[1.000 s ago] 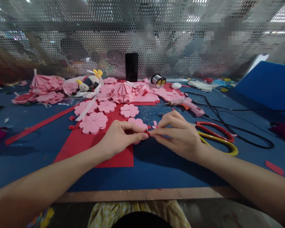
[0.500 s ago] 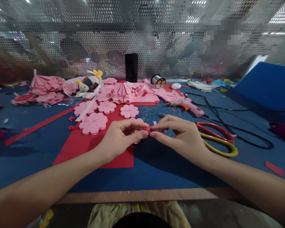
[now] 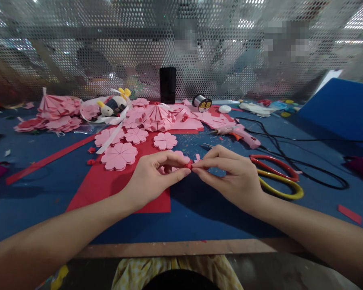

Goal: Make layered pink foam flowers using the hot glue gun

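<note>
First: Your left hand (image 3: 149, 177) pinches a small red piece (image 3: 188, 165) between thumb and forefinger. If I take the red sheet (image 3: 160, 203) on the table (image 3: 224, 225) as my mark, the piece is held just beyond its right edge.

Second: Your right hand (image 3: 237, 173) takes part also. Its thumb and forefinger grasp the right end of the same piece, so the fingers of both hands are closed on it and nothing is released.

First: And what is different from one second ago?

Second: The piece shows more clearly between your fingertips. Your right thumb now leaves an open space behind it, where the right fingers were closer together. The things on the table lie as before.

First: To me, this means you only adjust your hold to shape the piece; I judge it is not finished. How it is folded, I cannot tell, because your fingers cover it.

Second: Near the left edge of the red sheet lie two red bits (image 3: 91, 150). Pink paper flowers (image 3: 119, 156) rest on it, and well to its right you have scissors (image 3: 278, 175) and a glue gun (image 3: 242, 135).
</note>
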{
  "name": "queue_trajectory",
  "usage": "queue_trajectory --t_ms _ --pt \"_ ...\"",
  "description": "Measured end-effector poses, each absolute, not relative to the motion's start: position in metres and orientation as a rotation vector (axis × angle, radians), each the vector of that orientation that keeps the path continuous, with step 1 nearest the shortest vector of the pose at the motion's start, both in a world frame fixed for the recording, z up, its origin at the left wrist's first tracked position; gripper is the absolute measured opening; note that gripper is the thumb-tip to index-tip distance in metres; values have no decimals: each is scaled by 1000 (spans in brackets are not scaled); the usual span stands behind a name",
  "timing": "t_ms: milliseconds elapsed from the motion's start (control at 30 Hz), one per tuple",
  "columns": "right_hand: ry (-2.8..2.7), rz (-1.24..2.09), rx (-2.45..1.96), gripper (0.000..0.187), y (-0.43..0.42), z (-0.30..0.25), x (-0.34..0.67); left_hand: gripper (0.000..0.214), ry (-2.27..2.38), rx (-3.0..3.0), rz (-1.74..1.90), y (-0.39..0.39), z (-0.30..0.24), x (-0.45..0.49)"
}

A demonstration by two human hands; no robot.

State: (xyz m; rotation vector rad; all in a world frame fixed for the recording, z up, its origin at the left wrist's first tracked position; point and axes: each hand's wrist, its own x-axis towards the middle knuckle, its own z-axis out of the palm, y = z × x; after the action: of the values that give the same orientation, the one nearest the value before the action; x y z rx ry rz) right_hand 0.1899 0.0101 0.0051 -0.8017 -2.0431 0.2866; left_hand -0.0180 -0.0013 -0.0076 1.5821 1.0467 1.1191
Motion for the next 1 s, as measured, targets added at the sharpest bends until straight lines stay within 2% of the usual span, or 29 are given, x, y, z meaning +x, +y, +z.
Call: queue_trajectory --t_ms 333,733,1000 --pt "-2090 327 -798 9 13 7 192 25 1031 1608 1100 -1 -7 -18" --pt "-2146 92 -658 10 13 8 192 10 1005 1784 1171 -5 -6 -20" --pt "-2206 -95 -549 11 18 7 195 14 952 1645 1102 -4 -4 -19"
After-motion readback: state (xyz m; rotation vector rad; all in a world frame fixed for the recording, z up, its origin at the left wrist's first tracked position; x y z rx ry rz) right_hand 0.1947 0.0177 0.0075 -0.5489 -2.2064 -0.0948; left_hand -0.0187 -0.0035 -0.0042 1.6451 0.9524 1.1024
